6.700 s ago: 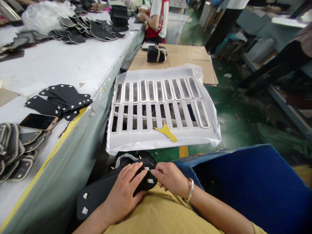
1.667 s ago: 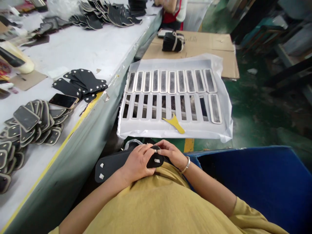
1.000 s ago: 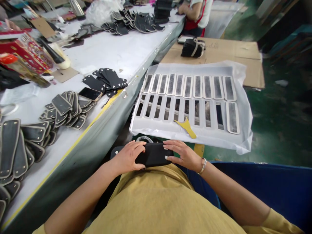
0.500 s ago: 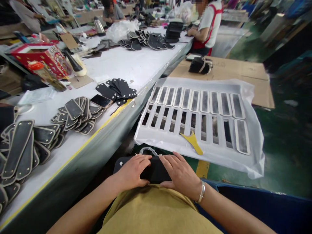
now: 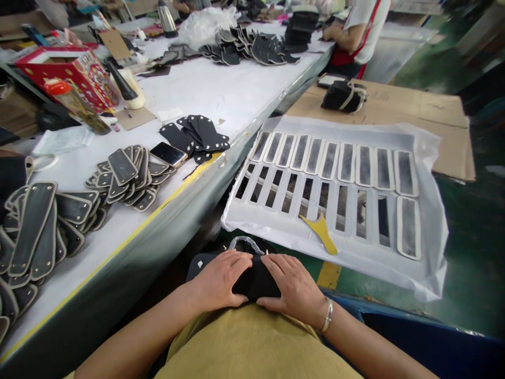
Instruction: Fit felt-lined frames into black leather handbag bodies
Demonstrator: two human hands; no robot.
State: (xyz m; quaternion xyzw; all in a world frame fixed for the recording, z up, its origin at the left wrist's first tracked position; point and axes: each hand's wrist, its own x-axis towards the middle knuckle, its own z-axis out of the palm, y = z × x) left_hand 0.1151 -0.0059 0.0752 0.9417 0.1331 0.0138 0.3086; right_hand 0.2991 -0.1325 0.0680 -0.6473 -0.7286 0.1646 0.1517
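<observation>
Black panel [image 5: 257,283], waist level. From where I stand, left grip [image 5: 221,279] and right grip [image 5: 295,285] both grasp it, one each side, thumbs [image 5: 239,300] at the near edge. Steadying it well probably wants even pressure.

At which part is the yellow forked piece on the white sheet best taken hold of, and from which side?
Probably by the tail of the yellow forked piece, pinched across its width from the near side: the piece seems to lie flat on the white sheet, prongs spread at the far end, and its narrow tail points toward the sheet's near edge.
</observation>
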